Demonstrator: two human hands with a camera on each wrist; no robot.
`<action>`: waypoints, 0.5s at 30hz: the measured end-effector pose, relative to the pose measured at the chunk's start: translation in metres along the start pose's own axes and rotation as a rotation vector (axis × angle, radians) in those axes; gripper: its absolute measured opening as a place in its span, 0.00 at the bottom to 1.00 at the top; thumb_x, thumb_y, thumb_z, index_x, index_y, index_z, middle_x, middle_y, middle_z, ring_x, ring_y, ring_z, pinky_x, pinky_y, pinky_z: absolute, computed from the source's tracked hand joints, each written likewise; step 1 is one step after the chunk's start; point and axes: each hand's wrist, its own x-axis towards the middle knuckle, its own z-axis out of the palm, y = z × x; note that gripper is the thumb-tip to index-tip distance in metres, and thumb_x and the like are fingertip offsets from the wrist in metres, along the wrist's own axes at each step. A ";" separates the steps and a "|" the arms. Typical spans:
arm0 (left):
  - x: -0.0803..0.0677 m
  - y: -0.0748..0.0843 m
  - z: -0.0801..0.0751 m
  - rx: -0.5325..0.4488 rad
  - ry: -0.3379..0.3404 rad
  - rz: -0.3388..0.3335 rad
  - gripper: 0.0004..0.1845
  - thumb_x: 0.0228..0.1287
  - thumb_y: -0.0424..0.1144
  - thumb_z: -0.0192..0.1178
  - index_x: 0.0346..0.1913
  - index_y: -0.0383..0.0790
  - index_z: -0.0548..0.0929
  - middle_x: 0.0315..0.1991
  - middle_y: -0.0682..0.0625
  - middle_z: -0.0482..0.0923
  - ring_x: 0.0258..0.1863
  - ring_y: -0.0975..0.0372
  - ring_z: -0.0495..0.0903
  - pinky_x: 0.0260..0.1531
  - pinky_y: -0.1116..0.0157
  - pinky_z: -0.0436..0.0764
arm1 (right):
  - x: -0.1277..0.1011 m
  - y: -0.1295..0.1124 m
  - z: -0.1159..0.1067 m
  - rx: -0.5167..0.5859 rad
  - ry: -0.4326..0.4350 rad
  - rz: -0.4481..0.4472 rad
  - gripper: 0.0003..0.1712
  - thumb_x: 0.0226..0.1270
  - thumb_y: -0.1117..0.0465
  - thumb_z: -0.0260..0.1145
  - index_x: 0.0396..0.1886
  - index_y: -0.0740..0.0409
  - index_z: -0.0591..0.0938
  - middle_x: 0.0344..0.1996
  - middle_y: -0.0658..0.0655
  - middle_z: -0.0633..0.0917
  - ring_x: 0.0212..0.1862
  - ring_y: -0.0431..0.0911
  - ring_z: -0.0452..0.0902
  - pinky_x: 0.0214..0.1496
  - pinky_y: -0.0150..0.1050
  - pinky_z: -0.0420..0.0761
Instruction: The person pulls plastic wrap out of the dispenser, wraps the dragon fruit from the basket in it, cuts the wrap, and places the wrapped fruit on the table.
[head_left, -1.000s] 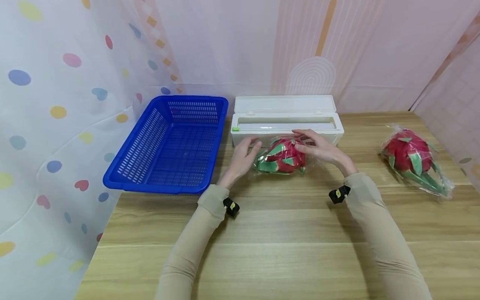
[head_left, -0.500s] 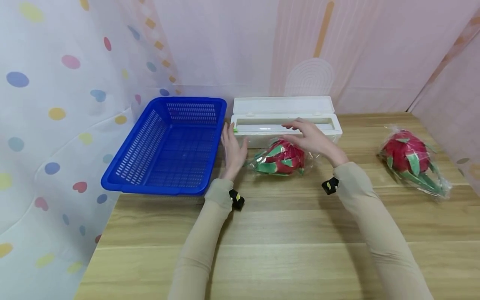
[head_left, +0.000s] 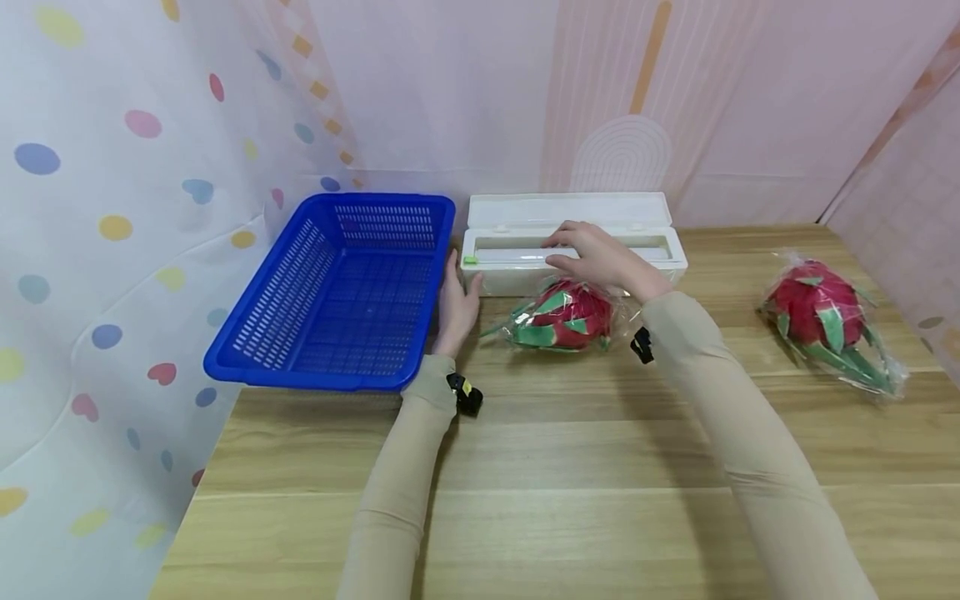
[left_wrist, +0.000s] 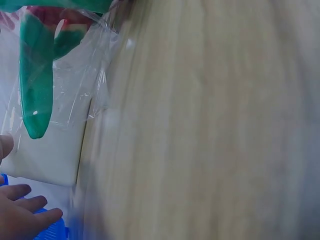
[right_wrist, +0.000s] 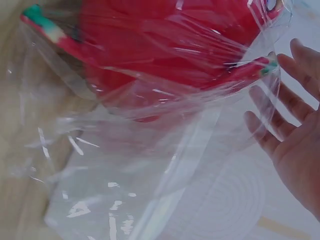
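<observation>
A dragon fruit [head_left: 566,317] in crinkled clear plastic film rests on the table before a white cling film box [head_left: 517,279] whose lid stands raised. My left hand [head_left: 456,308], fingers extended, is at the box's left end, beside the blue basket. In the left wrist view, the left hand [left_wrist: 22,215] shows spread fingertips near the box's end [left_wrist: 50,160]. Over the box's opening and the white roll [head_left: 517,253] hovers my right hand [head_left: 600,254], fingers loosely bent. The right wrist view has the right hand [right_wrist: 300,145] beyond the wrapped fruit [right_wrist: 165,55], holding nothing.
A blue slotted basket [head_left: 360,379] stands left of the box with nothing in it. Another wrapped dragon fruit [head_left: 821,304] lies at the right on the wooden table [head_left: 562,500]. Patterned curtains [head_left: 450,92] hang behind and along the sides.
Both hands have come off the wrapped dragon fruit. The left hand went left to the box's end; the right hand moved left and back over the box.
</observation>
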 end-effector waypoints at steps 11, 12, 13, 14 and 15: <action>0.002 0.001 -0.001 0.031 0.008 0.019 0.32 0.72 0.44 0.51 0.74 0.41 0.54 0.71 0.41 0.63 0.70 0.52 0.63 0.71 0.57 0.62 | 0.037 -0.031 0.010 -0.227 -0.128 -0.077 0.18 0.71 0.60 0.58 0.56 0.61 0.79 0.55 0.61 0.80 0.59 0.55 0.75 0.63 0.49 0.74; 0.002 0.001 -0.002 0.032 0.010 0.019 0.32 0.72 0.43 0.52 0.73 0.41 0.55 0.70 0.41 0.63 0.70 0.52 0.63 0.70 0.57 0.63 | 0.040 -0.034 0.012 -0.238 -0.140 -0.075 0.18 0.71 0.60 0.57 0.57 0.61 0.79 0.56 0.61 0.79 0.60 0.55 0.75 0.64 0.49 0.73; 0.002 0.001 -0.002 0.032 0.012 0.018 0.32 0.71 0.43 0.52 0.73 0.41 0.55 0.70 0.41 0.64 0.69 0.52 0.64 0.70 0.56 0.63 | 0.043 -0.038 0.013 -0.249 -0.152 -0.075 0.18 0.71 0.60 0.57 0.58 0.60 0.78 0.58 0.61 0.79 0.61 0.55 0.74 0.65 0.49 0.72; 0.001 0.001 -0.002 0.030 0.015 0.018 0.32 0.71 0.42 0.52 0.73 0.41 0.56 0.70 0.41 0.64 0.69 0.52 0.64 0.70 0.56 0.63 | 0.046 -0.041 0.014 -0.261 -0.165 -0.073 0.19 0.72 0.60 0.57 0.59 0.60 0.78 0.59 0.61 0.78 0.62 0.55 0.73 0.66 0.49 0.72; 0.001 0.001 -0.002 0.024 0.017 0.016 0.31 0.71 0.42 0.52 0.73 0.42 0.56 0.70 0.41 0.64 0.69 0.53 0.64 0.69 0.56 0.64 | 0.049 -0.044 0.015 -0.270 -0.177 -0.072 0.19 0.72 0.60 0.56 0.60 0.59 0.77 0.61 0.61 0.77 0.64 0.55 0.72 0.67 0.49 0.71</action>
